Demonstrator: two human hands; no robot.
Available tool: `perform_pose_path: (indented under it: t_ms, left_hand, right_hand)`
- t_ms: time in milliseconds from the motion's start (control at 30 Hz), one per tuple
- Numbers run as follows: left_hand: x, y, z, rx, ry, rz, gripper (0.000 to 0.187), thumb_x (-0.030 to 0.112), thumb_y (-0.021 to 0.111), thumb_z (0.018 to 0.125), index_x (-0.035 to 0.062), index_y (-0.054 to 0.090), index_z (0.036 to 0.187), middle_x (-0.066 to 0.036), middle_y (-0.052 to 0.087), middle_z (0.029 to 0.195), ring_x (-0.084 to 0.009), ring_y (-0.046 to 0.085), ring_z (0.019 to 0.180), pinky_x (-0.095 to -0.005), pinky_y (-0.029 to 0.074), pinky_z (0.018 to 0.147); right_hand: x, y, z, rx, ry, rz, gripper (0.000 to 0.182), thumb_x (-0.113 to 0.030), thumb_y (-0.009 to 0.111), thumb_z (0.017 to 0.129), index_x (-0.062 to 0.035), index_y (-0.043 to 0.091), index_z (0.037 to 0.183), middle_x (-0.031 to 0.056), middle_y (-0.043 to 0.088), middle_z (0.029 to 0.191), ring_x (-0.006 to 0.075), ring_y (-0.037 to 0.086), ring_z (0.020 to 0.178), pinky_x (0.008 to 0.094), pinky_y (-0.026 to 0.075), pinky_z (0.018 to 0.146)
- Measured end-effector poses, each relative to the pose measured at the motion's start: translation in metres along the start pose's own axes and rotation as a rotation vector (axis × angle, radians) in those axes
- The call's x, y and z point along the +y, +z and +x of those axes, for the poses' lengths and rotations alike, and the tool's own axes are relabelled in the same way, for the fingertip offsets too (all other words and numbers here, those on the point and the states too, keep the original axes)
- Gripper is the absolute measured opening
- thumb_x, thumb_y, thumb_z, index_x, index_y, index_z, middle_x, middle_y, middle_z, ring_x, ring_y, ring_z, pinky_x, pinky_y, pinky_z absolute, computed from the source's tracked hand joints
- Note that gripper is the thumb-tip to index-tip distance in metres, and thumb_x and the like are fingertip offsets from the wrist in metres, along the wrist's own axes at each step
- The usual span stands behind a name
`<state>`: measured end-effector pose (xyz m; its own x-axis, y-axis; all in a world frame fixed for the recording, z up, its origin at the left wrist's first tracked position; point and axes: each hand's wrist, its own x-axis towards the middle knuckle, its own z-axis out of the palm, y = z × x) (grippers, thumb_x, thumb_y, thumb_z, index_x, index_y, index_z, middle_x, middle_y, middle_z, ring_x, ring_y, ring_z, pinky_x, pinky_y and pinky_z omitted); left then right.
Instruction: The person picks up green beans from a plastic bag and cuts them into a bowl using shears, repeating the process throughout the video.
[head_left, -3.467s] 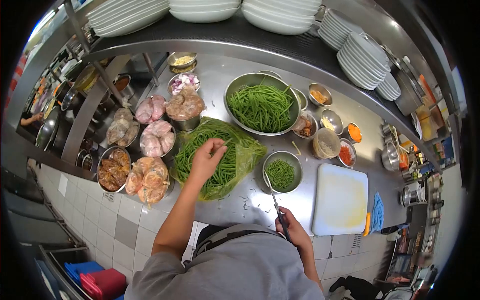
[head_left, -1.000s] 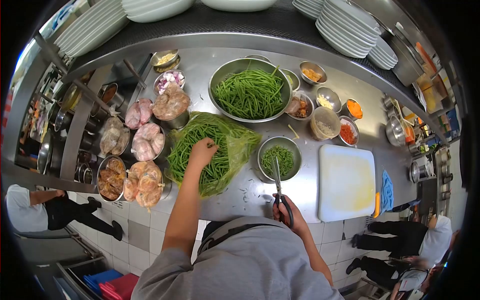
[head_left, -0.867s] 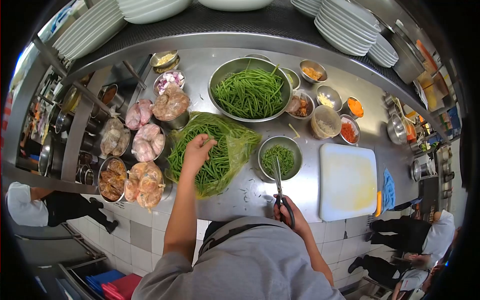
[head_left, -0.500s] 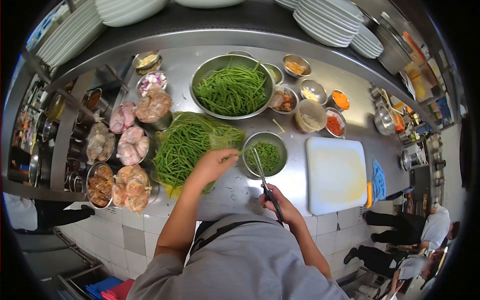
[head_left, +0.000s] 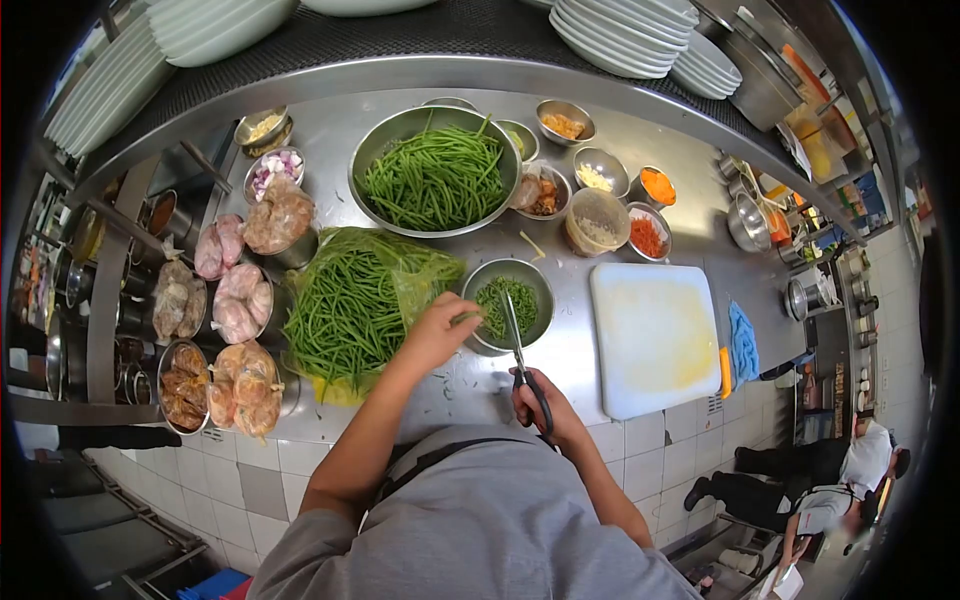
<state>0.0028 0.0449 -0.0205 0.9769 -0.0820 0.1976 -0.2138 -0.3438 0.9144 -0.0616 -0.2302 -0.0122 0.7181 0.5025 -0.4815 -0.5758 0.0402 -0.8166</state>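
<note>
My right hand (head_left: 553,408) grips black-handled scissors (head_left: 516,335), fingers in the handles. The blades point away from me over a steel bowl (head_left: 545,315) that holds short cut pieces of green bean (head_left: 500,302). At the bowl's left rim my left hand (head_left: 437,335) is closed in a pinch on a green bean, of which only a little shows. Long whole green beans (head_left: 345,315) lie in an open yellow-green plastic bag (head_left: 418,280) to the left. More long beans (head_left: 435,175) fill a large steel bowl (head_left: 358,195) behind.
A white cutting board (head_left: 650,335) lies right, with an orange-handled tool (head_left: 725,372) and blue cloth (head_left: 742,340) beside it. Small bowls of chopped ingredients, one with shredded orange-red food (head_left: 648,236), stand behind. Bagged meat (head_left: 242,380) sits left. A plate shelf (head_left: 420,72) overhangs the back.
The view has shifted, so the table things appear further left. My left hand has moved closer to the bowl, and less bean shows from its fingers. The scissors' handles are spread wider.
</note>
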Motion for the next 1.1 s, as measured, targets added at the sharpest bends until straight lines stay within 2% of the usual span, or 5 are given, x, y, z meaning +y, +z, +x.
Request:
perform_pose_path:
  t_ms: [167, 600, 800, 867, 1100]
  left_hand:
    - [0.018, -0.017, 0.004, 0.231, -0.489, -0.920, 0.011, 0.021, 0.059, 0.109, 0.0099, 0.059, 0.109, -0.003, 0.061, 0.087, -0.0091, 0.065, 0.068, -0.0221, 0.033, 0.045]
    - [0.013, 0.024, -0.003, 0.371, -0.397, -0.981, 0.014, 0.015, 0.049, 0.111, 0.0079, 0.058, 0.119, -0.014, 0.074, 0.106, -0.0153, 0.076, 0.096, -0.0190, 0.036, 0.043]
    - [0.020, 0.036, -0.006, 0.223, -0.406, -0.957, 0.015, 0.013, 0.048, 0.110, 0.0081, 0.058, 0.119, -0.019, 0.076, 0.099, -0.0082, 0.072, 0.080, -0.0177, 0.034, 0.043]
    - [0.026, 0.036, -0.007, 0.196, -0.488, -0.940, 0.012, 0.013, 0.051, 0.108, 0.0116, 0.060, 0.116, -0.015, 0.077, 0.095, -0.0014, 0.049, 0.053, -0.0186, 0.028, 0.044]
    - [0.027, 0.037, -0.007, 0.357, -0.470, -0.966, 0.011, 0.018, 0.049, 0.108, 0.0120, 0.058, 0.111, -0.006, 0.069, 0.087, -0.0057, 0.051, 0.057, -0.0209, 0.031, 0.044]
  right_hand:
    - [-0.003, 0.009, -0.009, -0.063, 0.008, 0.025, 0.062, -0.044, 0.062, 0.106, -0.0079, 0.042, 0.152, 0.0003, 0.055, 0.100, 0.0134, 0.054, 0.087, 0.0307, 0.047, 0.077]
    - [-0.003, 0.015, -0.003, -0.175, 0.013, 0.109, 0.066, -0.047, 0.061, 0.106, -0.0100, 0.039, 0.155, 0.0035, 0.057, 0.110, 0.0165, 0.056, 0.095, 0.0341, 0.049, 0.083]
    - [-0.009, 0.016, -0.004, -0.142, -0.021, 0.054, 0.071, -0.052, 0.063, 0.103, -0.0074, 0.039, 0.153, 0.0048, 0.057, 0.108, 0.0179, 0.056, 0.096, 0.0369, 0.050, 0.083]
    - [-0.007, 0.018, -0.004, -0.133, -0.026, 0.097, 0.070, -0.050, 0.064, 0.103, -0.0074, 0.040, 0.152, 0.0044, 0.055, 0.105, 0.0176, 0.055, 0.093, 0.0363, 0.049, 0.081]
    - [0.004, 0.014, 0.000, -0.120, 0.007, 0.177, 0.046, -0.031, 0.063, 0.107, -0.0081, 0.048, 0.144, 0.0018, 0.053, 0.090, 0.0132, 0.051, 0.078, 0.0291, 0.046, 0.067]
